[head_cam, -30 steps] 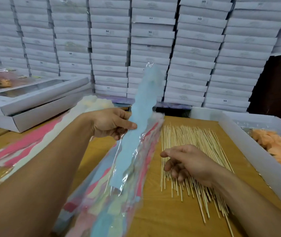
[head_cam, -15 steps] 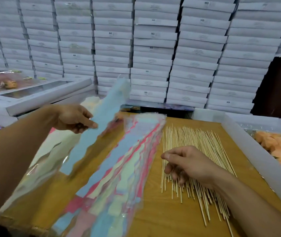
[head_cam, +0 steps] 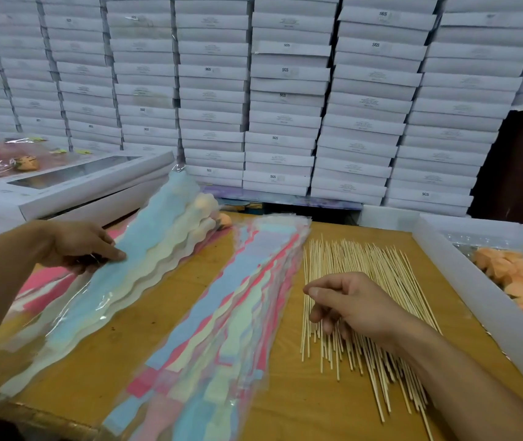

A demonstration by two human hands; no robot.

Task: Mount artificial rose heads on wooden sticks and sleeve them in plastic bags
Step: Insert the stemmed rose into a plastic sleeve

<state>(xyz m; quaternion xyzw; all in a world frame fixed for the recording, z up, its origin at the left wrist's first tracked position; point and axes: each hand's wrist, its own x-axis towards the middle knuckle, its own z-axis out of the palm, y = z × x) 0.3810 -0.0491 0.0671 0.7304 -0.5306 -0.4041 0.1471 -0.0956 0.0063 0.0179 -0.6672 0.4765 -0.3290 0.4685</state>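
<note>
1. Head view: I see a yellow-brown wooden table (head_cam: 285, 393), its surface smooth, and behind it a wall of stacked flat white boxes (head_cam: 285, 90).
2. My left hand (head_cam: 75, 246) pinches a blue plastic bag (head_cam: 145, 249), glossy and wavy-edged, at the far left, lying on a fanned pile.
3. A second stack of pastel bags (head_cam: 238, 313) lies mid-table.
4. My right hand (head_cam: 349, 307), fingers loosely curled and holding nothing, rests on thin pale wooden sticks (head_cam: 365, 265).
5. Orange rose heads (head_cam: 521, 281) fill a white tray (head_cam: 463, 281) at right.
</note>
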